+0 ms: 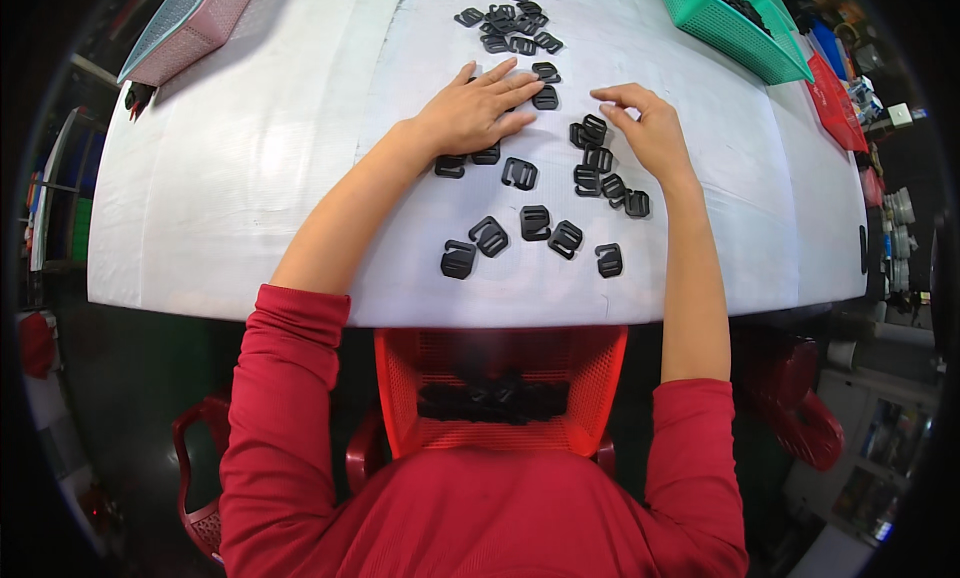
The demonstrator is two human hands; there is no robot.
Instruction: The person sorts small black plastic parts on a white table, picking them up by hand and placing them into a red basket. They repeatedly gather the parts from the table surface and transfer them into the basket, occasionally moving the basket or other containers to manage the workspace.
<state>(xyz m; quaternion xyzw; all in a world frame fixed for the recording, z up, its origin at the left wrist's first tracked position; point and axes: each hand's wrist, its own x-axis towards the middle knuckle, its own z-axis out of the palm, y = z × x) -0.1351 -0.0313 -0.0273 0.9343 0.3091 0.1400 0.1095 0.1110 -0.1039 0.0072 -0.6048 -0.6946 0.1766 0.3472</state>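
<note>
Several black plastic strap buckles, each a small slotted frame, lie loose on the white-covered table (pixel 250 198). My left hand (pixel 478 110) is flat with its fingers spread, palm down, beside a buckle (pixel 545 98) at its fingertips. Other buckles (pixel 450 166) show partly from under its wrist side; what its palm covers is hidden. Just above a cluster of buckles (pixel 587 181) is my right hand (pixel 648 128), its fingers loosely bent. Thumb and forefinger are a little apart, and nothing shows between them. Nearer me, more buckles (pixel 535 223) are scattered.
A loose pile of buckles (pixel 515 26) lies farther off. At the far right stands a green basket (pixel 720 28) with black pieces, beside a red tray (pixel 835 103). Pink and blue baskets (pixel 190 33) are far left. Below the table edge, a red basket (pixel 400 398) holds black pieces.
</note>
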